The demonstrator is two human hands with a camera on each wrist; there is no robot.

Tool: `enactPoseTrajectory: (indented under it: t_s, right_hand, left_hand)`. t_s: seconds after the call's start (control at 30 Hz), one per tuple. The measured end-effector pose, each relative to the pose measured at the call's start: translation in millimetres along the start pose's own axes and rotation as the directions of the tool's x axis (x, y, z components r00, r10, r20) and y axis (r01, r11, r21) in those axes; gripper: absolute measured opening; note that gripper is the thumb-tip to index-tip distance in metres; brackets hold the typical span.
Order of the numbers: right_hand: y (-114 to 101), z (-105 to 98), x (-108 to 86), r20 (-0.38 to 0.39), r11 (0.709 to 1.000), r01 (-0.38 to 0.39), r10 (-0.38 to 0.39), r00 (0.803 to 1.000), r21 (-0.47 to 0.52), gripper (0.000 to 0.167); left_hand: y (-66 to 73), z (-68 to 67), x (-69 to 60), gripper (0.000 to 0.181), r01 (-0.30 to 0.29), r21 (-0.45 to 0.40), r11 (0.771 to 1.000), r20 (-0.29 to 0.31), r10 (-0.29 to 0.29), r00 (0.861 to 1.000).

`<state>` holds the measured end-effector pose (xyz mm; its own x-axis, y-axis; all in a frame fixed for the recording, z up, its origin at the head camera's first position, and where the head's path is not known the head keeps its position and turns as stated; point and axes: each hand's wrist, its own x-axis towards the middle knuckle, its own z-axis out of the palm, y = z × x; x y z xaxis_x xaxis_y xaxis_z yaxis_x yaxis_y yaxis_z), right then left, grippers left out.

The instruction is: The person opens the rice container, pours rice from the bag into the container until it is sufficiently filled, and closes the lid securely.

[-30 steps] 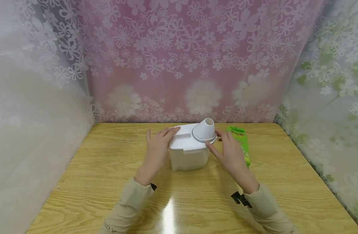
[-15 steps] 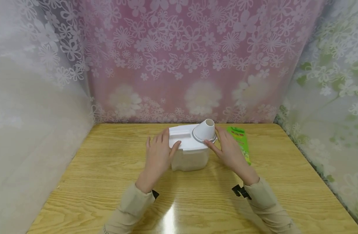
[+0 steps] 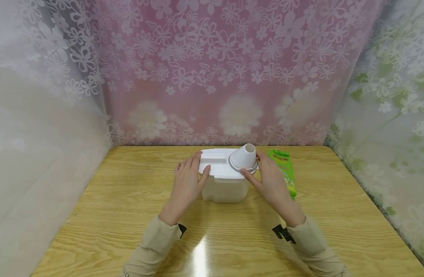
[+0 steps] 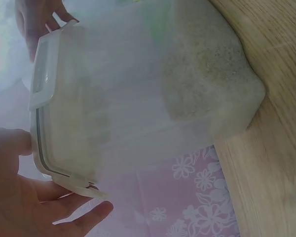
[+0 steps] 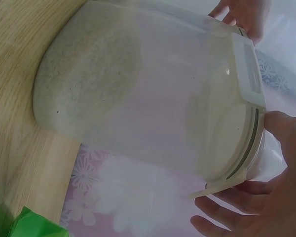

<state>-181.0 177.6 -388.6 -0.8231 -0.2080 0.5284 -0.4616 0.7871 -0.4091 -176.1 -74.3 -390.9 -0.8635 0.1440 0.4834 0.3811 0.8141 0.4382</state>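
A translucent plastic storage container (image 3: 225, 190) stands upright on the table, with pale grains in its lower part in both wrist views. Its white lid (image 3: 215, 169) bears a recessed handle and a white cone-shaped cup (image 3: 244, 157) at the right end. My left hand (image 3: 187, 181) grips the lid's left end, thumb on the near edge, fingers round the far side. At the right end, my right hand (image 3: 272, 184) holds the lid's edge beside the cup. Side latches stick outward near the fingers, such as the latch (image 4: 84, 190) and the latch (image 5: 219, 187).
A green packet (image 3: 284, 169) lies on the table just right of the container, partly behind my right hand. The wooden table (image 3: 135, 192) ends at floral curtains (image 3: 215, 77) at the back and sides.
My left hand's thumb has moved from the top of the lid to its near edge, its fingers now round the end. The container has shifted very slightly; my right hand keeps its hold.
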Motion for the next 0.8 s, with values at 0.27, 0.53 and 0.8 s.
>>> enactPoseTrajectory:
  t_s: [0.27, 0.53, 0.8]
  right_hand:
    - [-1.0, 0.3, 0.8, 0.016, 1.0, -0.017, 0.017, 1.0, 0.01, 0.07]
    - [0.0, -3.2, 1.7, 0.041, 1.0, -0.027, 0.026, 0.999, 0.01, 0.072]
    - [2.5, -4.9, 1.7, 0.06, 0.999, -0.045, 0.044, 0.997, 0.001, 0.073]
  left_hand:
    - [-4.1, -2.8, -3.4, 0.06, 0.034, 0.095, 0.995, -0.036, -0.031, 0.999]
    - [-11.7, -5.0, -8.3, 0.058, 0.015, 0.281, 0.96, -0.123, 0.021, 0.992]
    - [-13.6, -5.6, -7.3, 0.045, -0.138, 0.366, 0.92, -0.169, 0.212, 0.963]
